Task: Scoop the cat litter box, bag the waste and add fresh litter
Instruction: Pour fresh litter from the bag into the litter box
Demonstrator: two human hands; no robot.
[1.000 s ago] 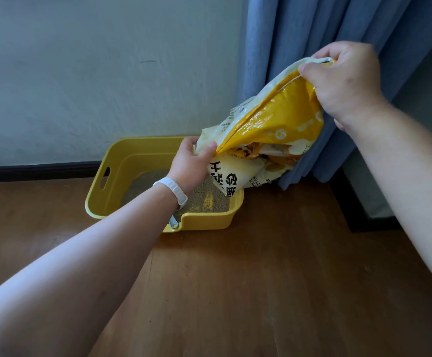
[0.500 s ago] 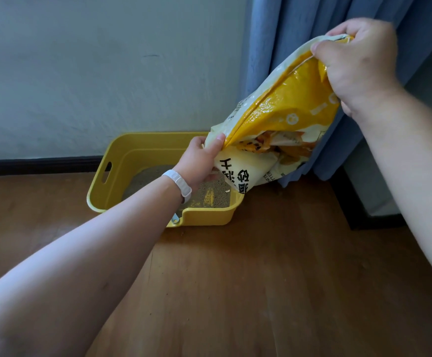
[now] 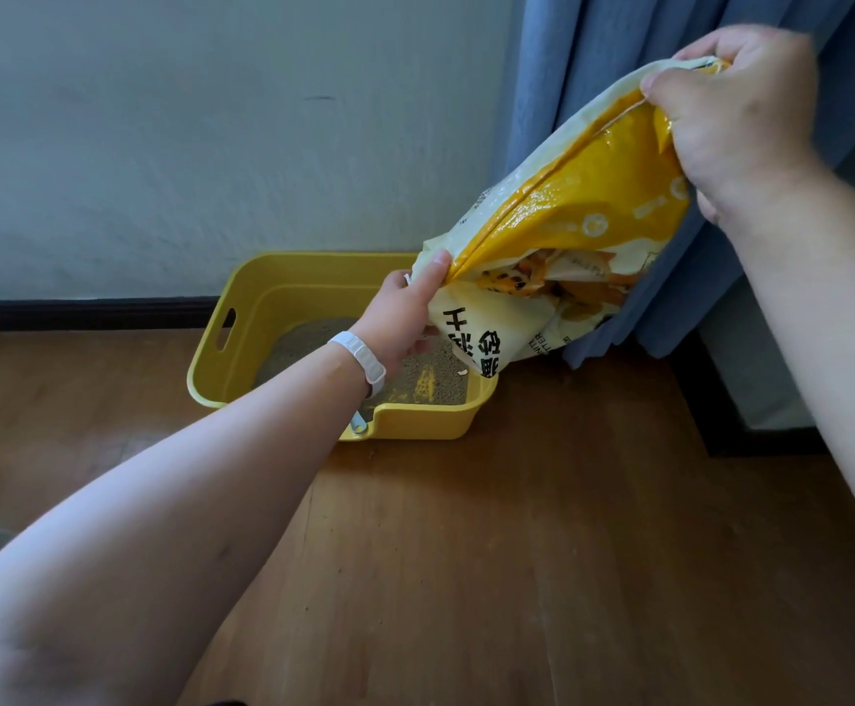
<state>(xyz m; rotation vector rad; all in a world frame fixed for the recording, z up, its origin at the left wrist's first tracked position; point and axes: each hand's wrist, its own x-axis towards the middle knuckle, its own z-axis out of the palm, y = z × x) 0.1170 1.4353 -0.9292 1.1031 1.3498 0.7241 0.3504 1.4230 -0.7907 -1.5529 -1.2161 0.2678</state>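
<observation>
Grip on the litter bag [image 3: 578,206] is two-handed: right hand [image 3: 736,124] clenches its raised end, lifted higher than a second ago, left hand [image 3: 405,313] pinches the mouth over the litter box [image 3: 262,298]; the steeper tilt should empty it.

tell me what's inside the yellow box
Grey litter with a yellowish patch lies in the litter box. The left hand and litter bag hide its far right part.

Soft, even daylight, sharp focus; glare streaks the glossy litter bag [image 3: 578,196], wide-angle distortion stretching the frame's edges
</observation>
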